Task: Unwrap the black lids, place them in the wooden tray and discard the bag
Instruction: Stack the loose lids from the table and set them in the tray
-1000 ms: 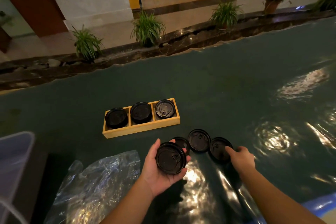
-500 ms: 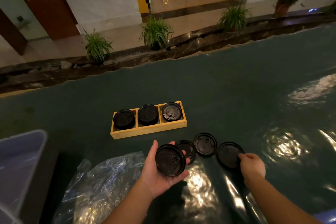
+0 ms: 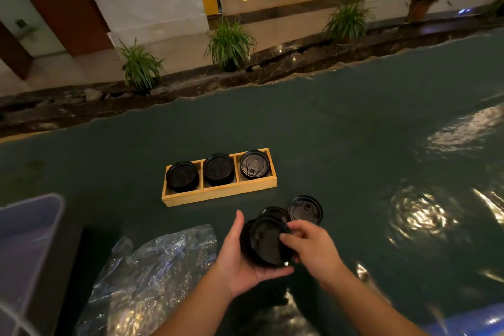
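Clearly the left hand [image 3: 240, 259] cups a lid stack [image 3: 266, 244] while the right hand [image 3: 311, 247] pinches on another lid. Misaligned, the stack could slip onto the table [image 3: 354, 144]

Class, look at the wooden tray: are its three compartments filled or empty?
Filled. Each compartment of the wooden tray holds black lids; no compartment shows a bare floor.

Dark green table [image 3: 341, 144]: wooden tray [image 3: 221, 193], two loose lids [image 3: 305, 209], crumpled bag [image 3: 152, 275].
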`<state>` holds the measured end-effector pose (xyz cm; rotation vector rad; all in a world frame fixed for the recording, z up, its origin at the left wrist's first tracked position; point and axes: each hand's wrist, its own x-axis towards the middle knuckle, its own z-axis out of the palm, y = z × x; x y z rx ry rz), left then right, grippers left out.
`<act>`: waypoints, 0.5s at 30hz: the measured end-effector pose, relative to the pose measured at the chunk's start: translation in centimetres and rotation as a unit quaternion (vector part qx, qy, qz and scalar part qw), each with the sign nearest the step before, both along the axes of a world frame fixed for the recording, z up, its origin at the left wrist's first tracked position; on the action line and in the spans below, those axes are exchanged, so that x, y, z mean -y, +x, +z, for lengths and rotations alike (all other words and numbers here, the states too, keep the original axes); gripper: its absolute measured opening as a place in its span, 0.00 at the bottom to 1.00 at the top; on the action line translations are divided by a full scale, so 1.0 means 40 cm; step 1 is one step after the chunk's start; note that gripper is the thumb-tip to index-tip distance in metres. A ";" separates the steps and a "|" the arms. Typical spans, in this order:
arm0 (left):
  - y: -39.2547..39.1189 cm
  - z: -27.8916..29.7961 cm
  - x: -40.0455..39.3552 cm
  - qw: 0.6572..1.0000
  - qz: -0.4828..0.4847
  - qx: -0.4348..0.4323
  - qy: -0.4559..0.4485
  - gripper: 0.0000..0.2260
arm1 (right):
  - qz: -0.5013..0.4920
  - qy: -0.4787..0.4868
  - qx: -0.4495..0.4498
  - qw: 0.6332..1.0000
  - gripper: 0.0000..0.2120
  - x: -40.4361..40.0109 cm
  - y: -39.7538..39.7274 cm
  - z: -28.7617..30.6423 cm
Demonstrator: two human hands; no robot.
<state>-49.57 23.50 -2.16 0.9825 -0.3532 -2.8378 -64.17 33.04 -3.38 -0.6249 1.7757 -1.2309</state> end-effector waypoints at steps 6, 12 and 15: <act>0.002 0.009 -0.003 1.000 0.004 0.013 -0.008 0.26 | 0.057 0.019 -0.214 0.975 0.05 0.009 0.033 0.029; 0.011 0.009 -0.012 0.999 0.035 -0.005 -0.002 0.23 | 0.044 -0.030 -0.158 0.986 0.05 0.014 0.023 0.016; 0.013 0.019 -0.008 0.998 0.042 -0.040 0.015 0.21 | -0.041 -0.040 -0.066 0.996 0.05 0.024 -0.024 -0.010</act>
